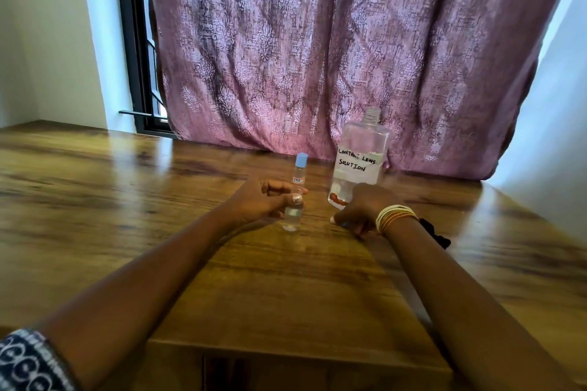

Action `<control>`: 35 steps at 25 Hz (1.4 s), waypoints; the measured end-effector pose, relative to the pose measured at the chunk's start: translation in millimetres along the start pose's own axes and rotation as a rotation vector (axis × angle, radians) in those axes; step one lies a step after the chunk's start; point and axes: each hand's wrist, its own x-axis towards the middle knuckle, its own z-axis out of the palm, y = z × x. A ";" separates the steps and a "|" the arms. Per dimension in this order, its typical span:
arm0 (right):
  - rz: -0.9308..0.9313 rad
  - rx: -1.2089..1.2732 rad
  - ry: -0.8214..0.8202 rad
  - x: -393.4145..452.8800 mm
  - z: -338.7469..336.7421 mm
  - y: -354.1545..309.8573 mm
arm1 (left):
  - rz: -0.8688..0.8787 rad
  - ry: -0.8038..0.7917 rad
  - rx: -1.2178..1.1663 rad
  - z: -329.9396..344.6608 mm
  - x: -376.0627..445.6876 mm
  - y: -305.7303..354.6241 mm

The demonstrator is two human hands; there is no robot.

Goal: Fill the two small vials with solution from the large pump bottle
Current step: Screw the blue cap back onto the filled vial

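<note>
While the left hand [263,200] rests on the wooden worktop [127,200], its thumb and fingers close round a small clear vial [293,214] that stands upright, liquid showing in its lower part; its top is hidden by the thumb. Just behind it, a second vial [299,173] with a blue cap stands upright, near the fingertips; whether they touch it I cannot tell. To the right, the big bottle [360,162] stands with its neck bare, no pump on it, a handwritten label reading "CONTACT LENS SOLUTION", and clear liquid low inside. The right hand [362,209] sits in front of the bottle's base, fingers curled down to the worktop; something small and blue shows beneath them, but what it grips, if anything, I cannot tell. Bangles [395,217] ring that wrist. A purple curtain [317,41] hangs behind.
</note>
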 end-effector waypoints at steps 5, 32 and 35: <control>-0.092 -0.306 0.116 -6.0 15.6 -21.2 | -0.007 -0.008 -0.027 1.3 -0.1 1.2; -0.657 0.321 0.128 -2.9 -3.7 -27.7 | -0.064 0.057 0.008 4.2 -0.9 0.7; -0.675 0.369 0.180 -5.5 -5.7 -28.5 | -0.086 0.068 -0.078 7.6 -0.1 1.3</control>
